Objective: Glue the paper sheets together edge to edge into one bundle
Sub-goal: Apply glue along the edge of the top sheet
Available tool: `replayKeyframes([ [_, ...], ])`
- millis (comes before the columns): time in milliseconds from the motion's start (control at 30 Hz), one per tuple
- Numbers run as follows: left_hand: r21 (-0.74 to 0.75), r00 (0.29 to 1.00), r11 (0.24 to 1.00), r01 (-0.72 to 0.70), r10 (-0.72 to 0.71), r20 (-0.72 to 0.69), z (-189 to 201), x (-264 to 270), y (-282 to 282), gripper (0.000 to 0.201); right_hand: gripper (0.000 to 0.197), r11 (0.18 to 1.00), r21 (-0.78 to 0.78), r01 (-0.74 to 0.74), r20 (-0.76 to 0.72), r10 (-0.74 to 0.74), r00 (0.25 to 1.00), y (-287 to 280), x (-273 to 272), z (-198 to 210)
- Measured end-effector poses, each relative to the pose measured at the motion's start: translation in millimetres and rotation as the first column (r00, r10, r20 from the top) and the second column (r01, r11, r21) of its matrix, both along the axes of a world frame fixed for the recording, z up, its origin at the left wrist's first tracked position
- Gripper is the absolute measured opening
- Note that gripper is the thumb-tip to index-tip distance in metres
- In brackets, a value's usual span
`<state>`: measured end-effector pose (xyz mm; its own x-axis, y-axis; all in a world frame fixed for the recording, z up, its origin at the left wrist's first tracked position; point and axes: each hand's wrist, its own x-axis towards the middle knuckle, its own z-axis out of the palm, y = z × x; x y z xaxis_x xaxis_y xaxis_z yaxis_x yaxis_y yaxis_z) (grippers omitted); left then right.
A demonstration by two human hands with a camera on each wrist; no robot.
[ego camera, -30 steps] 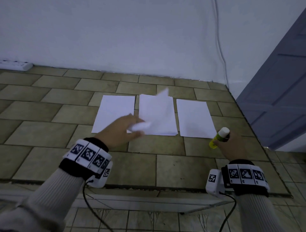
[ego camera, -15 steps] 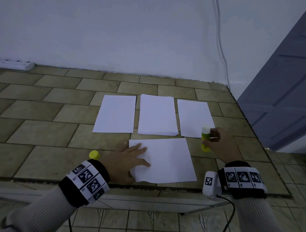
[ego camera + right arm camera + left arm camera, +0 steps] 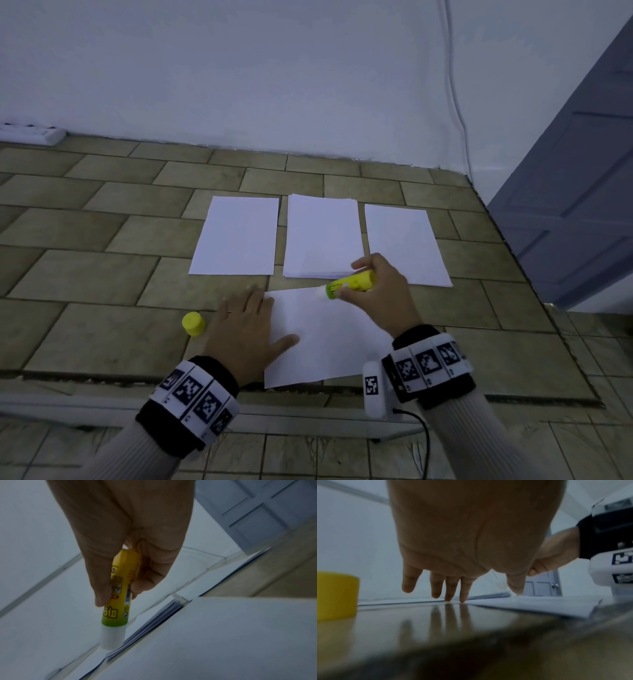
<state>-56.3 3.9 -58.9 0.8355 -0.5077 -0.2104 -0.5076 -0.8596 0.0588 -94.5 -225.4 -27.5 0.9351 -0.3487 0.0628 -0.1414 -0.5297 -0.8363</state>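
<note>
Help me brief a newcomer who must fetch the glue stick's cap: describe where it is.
On the tiled counter, find the left hand pressing the nearest paper sheet. Just left of it stands the cap, the only small yellow cylinder lying loose.

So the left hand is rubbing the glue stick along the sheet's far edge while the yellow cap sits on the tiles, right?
Not quite: the right hand holds the glue stick at the sheet's far edge. The left hand only presses the sheet flat. The yellow cap does sit on the tiles, as the head view shows.
</note>
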Motion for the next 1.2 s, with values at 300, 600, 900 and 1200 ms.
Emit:
replayKeyframes([
  [300, -0.076, 0.995, 0.992, 0.101, -0.100, 0.029, -31.6, 3.0, 14.8, 0.084, 0.020, 0.986, 0.061, -0.153, 0.061, 0.149, 0.987, 48.6, 36.4, -1.9],
  [600, -0.114, 0.991, 0.989, 0.097, -0.086, 0.101, -45.1, 3.5, 12.0, 0.087, 0.023, 0.944, -0.178, -0.278, -0.036, 0.276, 0.960, 70.5, 56.9, -7.7],
  [900, -0.116, 0.991, 0.990, 0.081, -0.068, 0.115, -47.9, 3.7, 12.2, 0.091, 0.028, 0.922, -0.273, -0.275, -0.126, 0.250, 0.960, 66.2, 56.8, -5.6],
  [1200, -0.155, 0.985, 0.985, 0.078, -0.053, 0.162, -54.5, 4.1, 13.1, 0.091, 0.019, 0.961, -0.254, -0.107, -0.070, 0.092, 0.993, 0.9, 22.0, -5.0],
])
